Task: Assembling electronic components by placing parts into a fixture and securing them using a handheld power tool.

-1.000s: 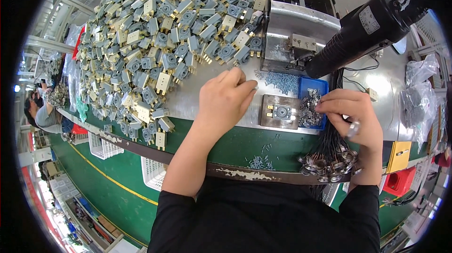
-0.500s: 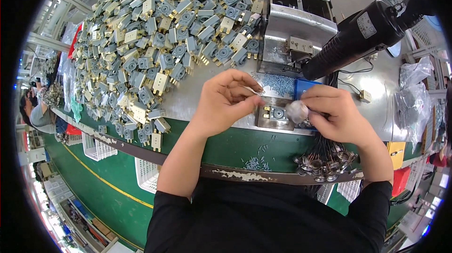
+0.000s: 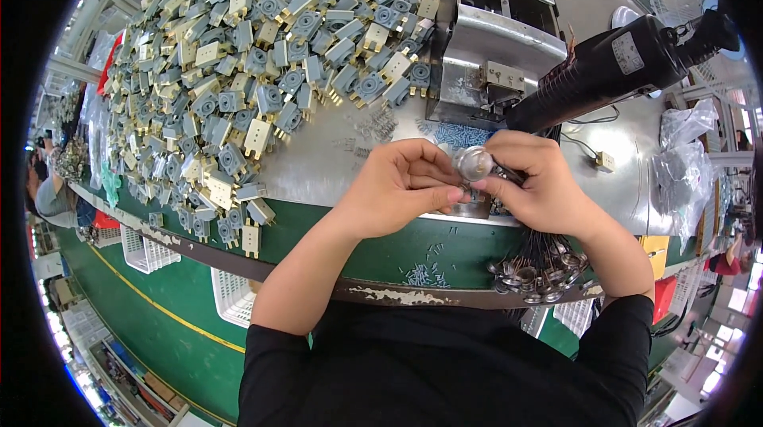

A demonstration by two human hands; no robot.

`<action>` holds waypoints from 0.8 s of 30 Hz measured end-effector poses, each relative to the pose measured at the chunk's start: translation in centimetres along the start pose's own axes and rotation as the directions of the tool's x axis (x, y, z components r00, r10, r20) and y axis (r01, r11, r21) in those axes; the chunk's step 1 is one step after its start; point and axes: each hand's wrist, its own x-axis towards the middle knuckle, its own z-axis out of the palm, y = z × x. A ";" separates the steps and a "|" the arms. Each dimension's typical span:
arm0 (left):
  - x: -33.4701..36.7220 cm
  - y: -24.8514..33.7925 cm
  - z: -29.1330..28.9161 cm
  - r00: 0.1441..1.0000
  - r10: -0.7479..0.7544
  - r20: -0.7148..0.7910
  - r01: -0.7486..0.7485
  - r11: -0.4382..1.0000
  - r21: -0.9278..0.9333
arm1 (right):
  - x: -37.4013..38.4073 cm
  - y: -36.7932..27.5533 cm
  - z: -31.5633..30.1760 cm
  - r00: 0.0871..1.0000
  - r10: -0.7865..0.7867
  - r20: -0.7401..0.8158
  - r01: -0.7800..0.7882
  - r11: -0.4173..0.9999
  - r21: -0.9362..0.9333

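Note:
A round silver metal cup-shaped part is pinched in my right hand, its domed face turned upward. Against its left side lies my left hand, with fingers curled and the thumb pressed toward the fingertips. Whatever small thing sits between those fingertips is too small to make out. Beneath both hands, mostly covered, is a metal fixture block; in this frame the hands hide what lies in it. Just behind the hands spreads a pile of small bluish screws.
A large heap of grey and cream switch housings covers the left bench. Small springs lie beside it. A metal machine and black power screwdriver stand behind my hands. Round metal parts on wires and loose screws lie near the front edge.
My right hand has brought the round metal part left and up to my left hand. My left hand has shifted toward it, and together they now cover the fixture and its grey housing.

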 end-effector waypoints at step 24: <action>0.3 -1.2 0.4 0.999 -0.037 0.012 0.038 0.991 -0.130 | 0.7 -0.3 1.3 0.996 0.054 -0.077 -0.052 0.998 0.026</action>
